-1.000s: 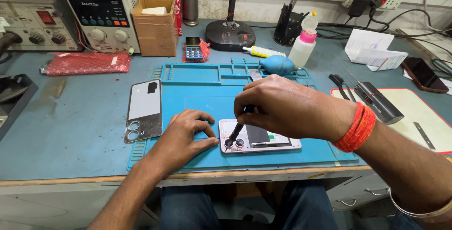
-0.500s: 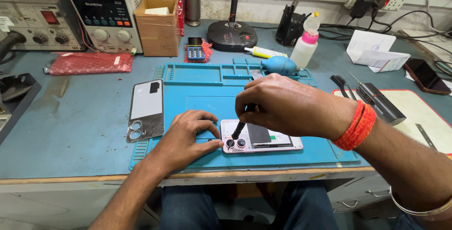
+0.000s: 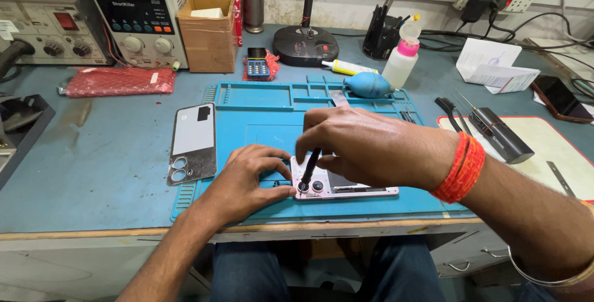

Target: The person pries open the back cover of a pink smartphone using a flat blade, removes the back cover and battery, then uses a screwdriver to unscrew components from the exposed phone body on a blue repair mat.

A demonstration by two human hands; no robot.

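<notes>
Both hands work at lower centre: right hand [image 3: 365, 147] still grips a thin black screwdriver [image 3: 310, 166], its tip shifted slightly onto the opened pale phone [image 3: 343, 185]; left hand [image 3: 250, 178] keeps pinning the phone's end to the blue silicone mat [image 3: 260, 122].

The right hand [image 3: 371, 147] covers the upper middle of the opened phone [image 3: 346, 185], so its insides there stay unseen. The tip of the black tool [image 3: 309, 167] is too small to make out. At the left edge of the frame, a dark tray [image 3: 18, 122] is cut off; so is the dark phone [image 3: 560, 99] at far right.
</notes>
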